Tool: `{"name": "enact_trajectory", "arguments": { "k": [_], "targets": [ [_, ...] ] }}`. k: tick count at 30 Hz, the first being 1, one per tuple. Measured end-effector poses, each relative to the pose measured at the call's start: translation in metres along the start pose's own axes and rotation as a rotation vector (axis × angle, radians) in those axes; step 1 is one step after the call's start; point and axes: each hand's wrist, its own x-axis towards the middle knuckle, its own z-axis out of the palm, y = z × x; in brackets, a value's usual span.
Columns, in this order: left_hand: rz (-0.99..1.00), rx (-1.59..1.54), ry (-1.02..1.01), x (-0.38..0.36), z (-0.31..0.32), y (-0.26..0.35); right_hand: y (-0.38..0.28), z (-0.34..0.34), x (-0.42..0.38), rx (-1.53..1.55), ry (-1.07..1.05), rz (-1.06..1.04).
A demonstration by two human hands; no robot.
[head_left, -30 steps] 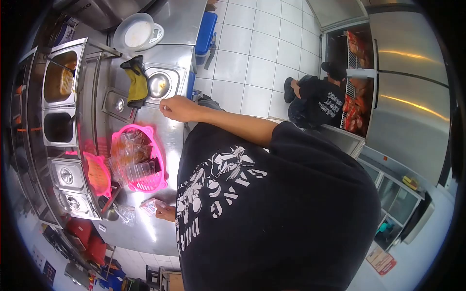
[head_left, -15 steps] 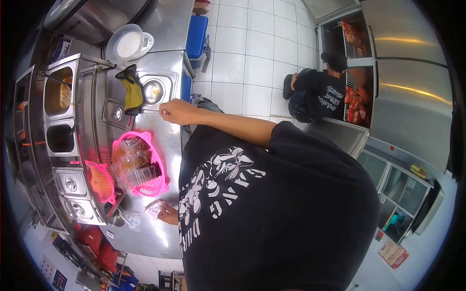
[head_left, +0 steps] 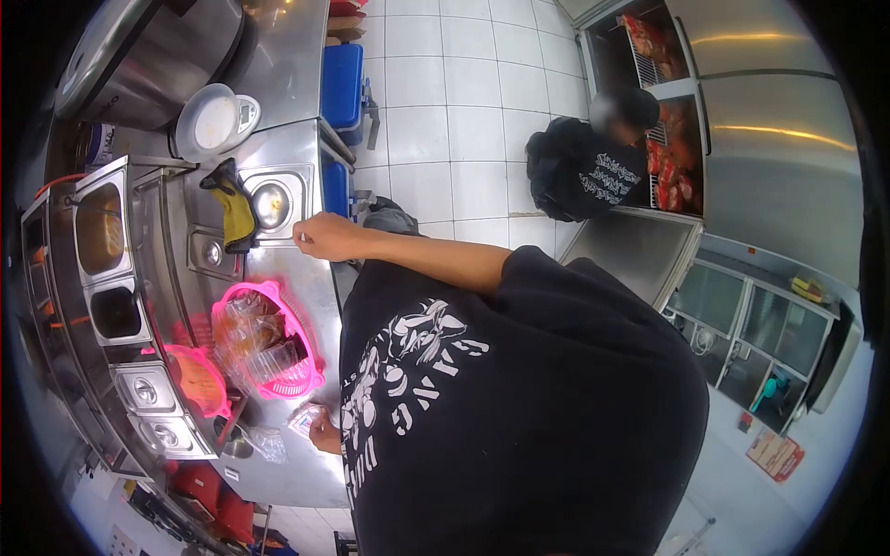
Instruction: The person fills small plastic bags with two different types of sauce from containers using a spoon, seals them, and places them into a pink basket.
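The left hand (head_left: 324,434) seems to pinch a small printed packet (head_left: 304,420) at the near edge of the surface (head_left: 292,473); a light, even grip would avoid creasing it. The right hand (head_left: 320,237) is curled; I cannot tell how tightly, or around what. Beyond sit a pink basket (head_left: 310,345) and a clear plastic bag (head_left: 269,445), best kept clear.

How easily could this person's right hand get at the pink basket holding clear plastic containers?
Probably quite easily: the right hand is near that pink basket, and only bare steel counter shows between them, with nothing visibly blocking.
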Motion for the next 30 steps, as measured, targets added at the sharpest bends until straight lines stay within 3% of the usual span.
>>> {"name": "enact_trajectory", "arguments": {
  "k": [5, 7, 9, 10, 13, 17, 19, 22, 26, 28, 29, 30],
  "targets": [
    [-0.048, -0.046, -0.070, 0.007, -0.003, 0.001, 0.003, 0.000, -0.001, 0.026, 0.035, -0.022],
    [0.035, -0.171, -0.075, 0.008, -0.005, 0.014, 0.003, 0.000, -0.001, 0.025, 0.031, -0.022],
    [-0.009, -0.129, -0.095, 0.003, -0.013, 0.040, 0.004, -0.001, -0.001, 0.025, 0.025, -0.021],
    [-0.096, -0.102, -0.113, -0.011, -0.020, 0.082, 0.004, 0.000, 0.000, 0.023, 0.017, -0.017],
    [-0.263, -0.089, -0.180, -0.010, -0.025, 0.091, 0.011, 0.002, 0.002, 0.003, -0.009, -0.005],
    [-0.343, -0.077, -0.249, -0.023, -0.027, 0.122, 0.014, 0.001, 0.003, -0.023, -0.011, -0.026],
    [-0.358, -0.277, -0.278, -0.025, -0.024, 0.113, 0.014, 0.000, 0.003, -0.026, -0.021, -0.018],
    [-0.435, -0.346, -0.114, -0.028, -0.022, 0.113, 0.015, 0.000, 0.004, -0.022, -0.034, -0.012],
    [-0.303, -0.045, -0.310, -0.002, -0.043, 0.082, 0.018, -0.002, 0.002, -0.011, -0.033, 0.003],
    [-0.018, 0.212, -0.315, 0.009, -0.053, 0.076, 0.018, -0.003, 0.002, -0.018, -0.036, -0.005],
    [-0.019, 0.208, -0.313, 0.014, -0.055, 0.073, 0.018, -0.004, 0.002, -0.024, -0.038, -0.014],
    [-0.042, -0.025, -0.329, 0.016, -0.061, 0.081, 0.016, -0.005, 0.001, -0.027, -0.040, -0.017]
  ]
}}
